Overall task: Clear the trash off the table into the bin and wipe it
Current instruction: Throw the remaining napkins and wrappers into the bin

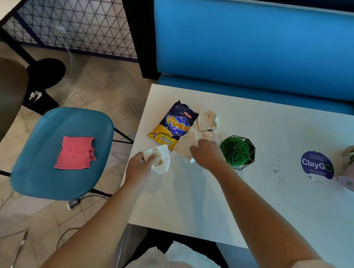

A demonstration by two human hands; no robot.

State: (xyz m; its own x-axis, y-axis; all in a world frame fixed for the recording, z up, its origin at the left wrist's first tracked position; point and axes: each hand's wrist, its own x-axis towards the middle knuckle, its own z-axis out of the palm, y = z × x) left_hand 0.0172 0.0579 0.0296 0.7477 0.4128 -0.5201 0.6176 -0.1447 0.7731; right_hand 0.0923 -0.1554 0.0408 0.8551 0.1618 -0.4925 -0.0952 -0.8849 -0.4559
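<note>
White table [250, 197] beside a blue bench [257, 46]. Left hand [139, 164] pinches a stained napkin [161, 160] at the table's left edge; right hand [206, 154] curls its fingers over a crumpled napkin [183, 144] touching the chip bag [172, 125]. Pink cloth [75, 152] lies on the blue chair [38, 178].

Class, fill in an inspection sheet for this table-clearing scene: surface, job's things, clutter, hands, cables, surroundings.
Surface: white table; dark crumbs scattered to the right of the plant.
Job's things: chip bag, crumpled napkin and flat napkin lie on the table; pink cloth lies on the blue chair; no bin clearly seen.
Clutter: green plant in a wire holder, ClayGo sign, pink pot.
Hands: left hand grips a stained napkin; right hand is on the flat napkin, grip unclear.
Cables: white cable and black cable on the floor.
Surroundings: blue bench behind the table, tiled floor, mesh partition.
</note>
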